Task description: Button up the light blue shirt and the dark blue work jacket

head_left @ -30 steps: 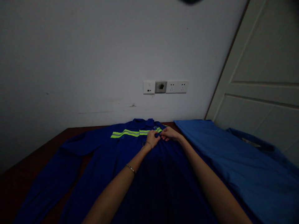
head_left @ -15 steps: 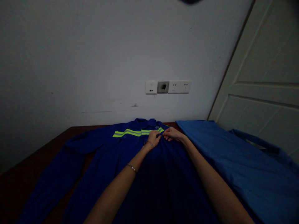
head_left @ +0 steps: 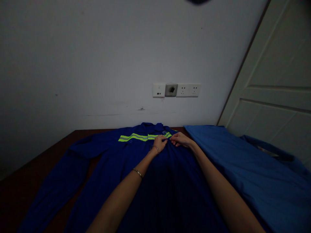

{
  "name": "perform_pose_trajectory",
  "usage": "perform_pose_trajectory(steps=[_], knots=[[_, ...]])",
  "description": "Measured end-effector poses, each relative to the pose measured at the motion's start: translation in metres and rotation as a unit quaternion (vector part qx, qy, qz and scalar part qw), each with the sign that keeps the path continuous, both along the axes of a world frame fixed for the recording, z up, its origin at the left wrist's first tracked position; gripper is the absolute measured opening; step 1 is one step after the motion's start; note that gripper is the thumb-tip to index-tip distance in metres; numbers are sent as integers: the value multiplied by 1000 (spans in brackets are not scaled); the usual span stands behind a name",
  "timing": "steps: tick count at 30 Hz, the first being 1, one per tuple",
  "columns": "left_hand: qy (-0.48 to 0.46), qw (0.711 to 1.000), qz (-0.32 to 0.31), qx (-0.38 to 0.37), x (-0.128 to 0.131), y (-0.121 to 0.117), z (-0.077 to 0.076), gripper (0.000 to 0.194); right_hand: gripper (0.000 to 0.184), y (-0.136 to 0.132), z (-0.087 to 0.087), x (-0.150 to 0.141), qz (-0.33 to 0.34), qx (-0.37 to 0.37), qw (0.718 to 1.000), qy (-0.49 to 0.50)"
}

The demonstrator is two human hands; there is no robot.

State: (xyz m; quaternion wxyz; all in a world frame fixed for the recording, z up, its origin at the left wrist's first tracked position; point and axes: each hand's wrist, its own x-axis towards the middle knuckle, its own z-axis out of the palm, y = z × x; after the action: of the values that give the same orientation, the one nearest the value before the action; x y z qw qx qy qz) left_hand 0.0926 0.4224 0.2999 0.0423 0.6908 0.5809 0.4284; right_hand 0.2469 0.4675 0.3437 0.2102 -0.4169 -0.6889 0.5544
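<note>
A dark blue work jacket (head_left: 114,155) with a yellow-green and silver reflective stripe (head_left: 136,137) across its chest lies spread out, collar toward the wall. On its chest, just below the stripe, my left hand (head_left: 159,142) is closed, pinching the cloth. Close beside it my right hand (head_left: 179,139) has its fingers pinched together on the same fold of the jacket. The fingertips of both hands nearly meet. Whatever small detail lies between them is too dark to make out. White lettering (head_left: 165,132) shows above the stripe.
The jacket rests on a dark reddish-brown tabletop (head_left: 29,174) against a white wall (head_left: 97,64). To the right lies a lighter blue garment (head_left: 243,161). Wall sockets (head_left: 188,90) sit above the table, and a pale panelled door (head_left: 274,84) stands at the right.
Both hands stay at nearly the same spot on the jacket, still pinching its cloth. The whole view has shifted very slightly.
</note>
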Motion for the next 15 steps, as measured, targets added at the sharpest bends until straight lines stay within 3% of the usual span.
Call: perform_pose_trajectory(steps=[15], knots=[[-38,999,13,-8,0,-1,3,12,9,1,-2,0,0,-27,999,24]])
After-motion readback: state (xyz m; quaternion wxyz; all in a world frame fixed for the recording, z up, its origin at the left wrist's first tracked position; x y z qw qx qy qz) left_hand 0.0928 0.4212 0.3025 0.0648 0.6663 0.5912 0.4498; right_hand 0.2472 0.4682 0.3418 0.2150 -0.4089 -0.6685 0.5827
